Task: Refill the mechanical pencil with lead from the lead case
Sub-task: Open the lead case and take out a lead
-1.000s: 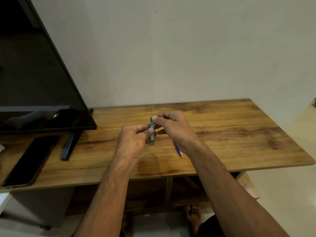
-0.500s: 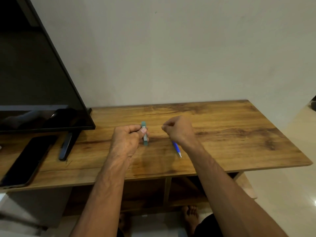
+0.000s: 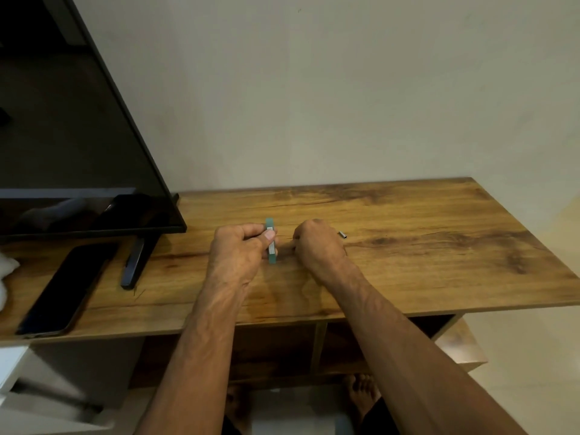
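My left hand (image 3: pixel 241 249) grips the slim green lead case (image 3: pixel 270 241) between thumb and fingers, holding it upright just above the wooden table (image 3: pixel 423 262). My right hand (image 3: pixel 317 246) is closed in a fist a little to the right of the case, knuckles up, low over the tabletop. A short silver end of the mechanical pencil (image 3: pixel 342 235) pokes out past the right side of that fist. The pencil's blue body is hidden inside the hand. The two hands are apart and do not touch.
A black TV screen (image 3: pixel 78 136) stands at the left on a dark foot (image 3: pixel 133 265). A black phone (image 3: pixel 66 287) lies flat near the left front edge, with something white (image 3: pixel 6 277) beside it. Shelves and bare feet show below the table.
My hands have drawn apart; the right hand left the top of the case and closed into a fist. The pencil's blue tip no longer shows below it; a silver end now sticks out to the right.
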